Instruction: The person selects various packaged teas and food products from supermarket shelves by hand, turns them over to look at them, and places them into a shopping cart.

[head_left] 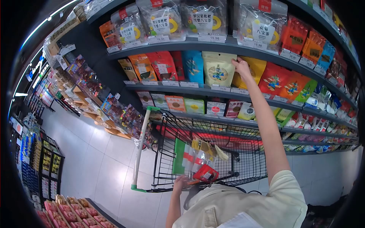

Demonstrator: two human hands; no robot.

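My right hand point(242, 68) reaches up to the middle shelf, its fingertips closed at the upper right edge of a cream pouch point(218, 70). The pouch stands upright, its printed front facing me. Beside it are a blue pouch point(192, 64) on the left and a yellow pouch point(256, 70), partly behind my hand. Lower down, my left hand point(179, 183) rests at the near side rim of a shopping cart point(141, 146), fingers curled over it and partly blurred. Inside the cart lie clear-windowed packs point(199, 157), a red packet point(205, 173) and a green flat item point(178, 155).
Large clear tea bags point(203, 19) fill the shelf above, with price tags along the shelf edges. Smaller pouches point(175, 103) line the shelf below. At left hang packaged goods point(89, 78); pink packs point(70, 212) sit in a bin at the lower left. Tiled floor point(110, 163) shows left of the cart.
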